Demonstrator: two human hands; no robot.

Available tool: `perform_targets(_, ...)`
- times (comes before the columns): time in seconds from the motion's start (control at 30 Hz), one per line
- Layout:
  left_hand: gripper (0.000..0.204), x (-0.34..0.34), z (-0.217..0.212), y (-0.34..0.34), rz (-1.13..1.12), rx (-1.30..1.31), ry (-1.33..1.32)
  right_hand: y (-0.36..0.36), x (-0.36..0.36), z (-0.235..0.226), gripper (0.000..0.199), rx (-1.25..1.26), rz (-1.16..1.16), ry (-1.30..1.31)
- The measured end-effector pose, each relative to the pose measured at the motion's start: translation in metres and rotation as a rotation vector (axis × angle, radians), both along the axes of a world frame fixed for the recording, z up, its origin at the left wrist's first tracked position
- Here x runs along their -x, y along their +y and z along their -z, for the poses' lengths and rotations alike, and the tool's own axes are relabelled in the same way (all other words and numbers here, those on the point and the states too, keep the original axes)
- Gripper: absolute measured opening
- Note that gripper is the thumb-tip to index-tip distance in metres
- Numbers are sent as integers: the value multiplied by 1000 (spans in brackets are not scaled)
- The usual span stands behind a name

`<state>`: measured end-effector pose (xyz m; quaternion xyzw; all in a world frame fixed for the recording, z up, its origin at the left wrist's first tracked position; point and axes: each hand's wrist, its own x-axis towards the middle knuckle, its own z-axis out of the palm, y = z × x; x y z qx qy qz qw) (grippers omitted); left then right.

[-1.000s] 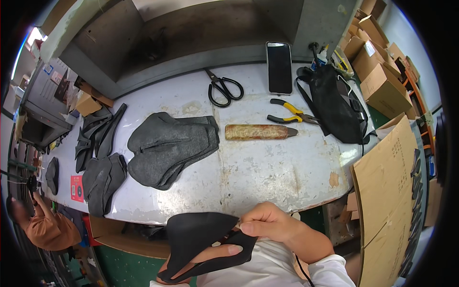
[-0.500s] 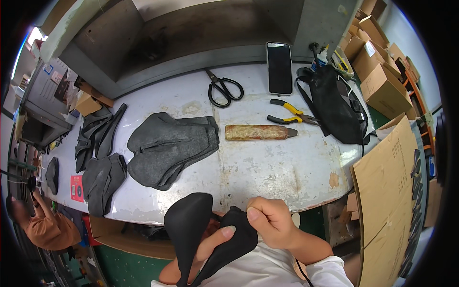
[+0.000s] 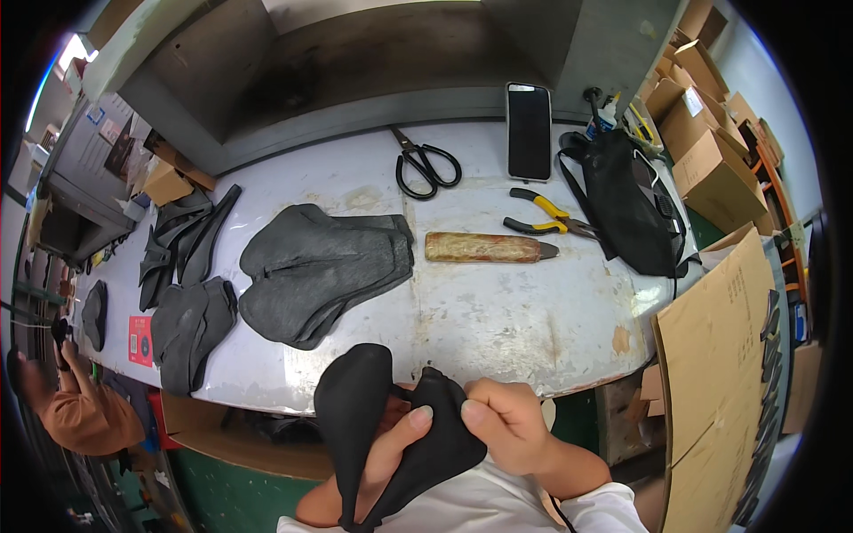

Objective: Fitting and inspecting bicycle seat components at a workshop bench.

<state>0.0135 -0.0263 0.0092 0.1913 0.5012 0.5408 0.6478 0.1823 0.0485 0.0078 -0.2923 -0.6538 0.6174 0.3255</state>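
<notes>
The black saddle cover [image 3: 373,417] sits at six o'clock, below the table [image 3: 498,329] edge, folded between both hands: the left hand [image 3: 391,449] pinches it from underneath, the right hand [image 3: 502,422] grips its edge. A grey stack of covers [image 3: 320,271] lies at ten o'clock.

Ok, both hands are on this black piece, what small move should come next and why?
Probably press the fold flat with the thumbs. The black piece is bent over on itself near the table edge, the left hand is underneath with its thumb on top, and the right hand pinches the right side, so the crease looks only half formed.
</notes>
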Motion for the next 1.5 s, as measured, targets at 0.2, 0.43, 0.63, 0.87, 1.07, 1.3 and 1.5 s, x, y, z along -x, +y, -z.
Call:
perform_targets(0.2,24,1,11,-3,-90,-33,-83,-16,7,16,31,148,85,46)
perform_targets(0.43,27,-8,10,3,-133,-20,-15,-15,-5,18,29,247,-141,160)
perform_targets(0.63,26,-10,21,6,-142,-101,-206,-28,12,20,36,1092,56,660)
perform_targets(0.87,29,-7,55,8,-95,-563,381,-26,2,26,33,554,251,426)
perform_targets(1.07,39,39,37,16,-84,-449,-311,-7,-35,26,34,667,216,594)
perform_targets(1.3,10,43,-4,15,-80,-555,953,11,-16,16,12,-277,402,-222)
perform_targets(1.5,7,32,-1,20,-148,-645,1032,-31,-2,-15,58,-102,-5,-128)
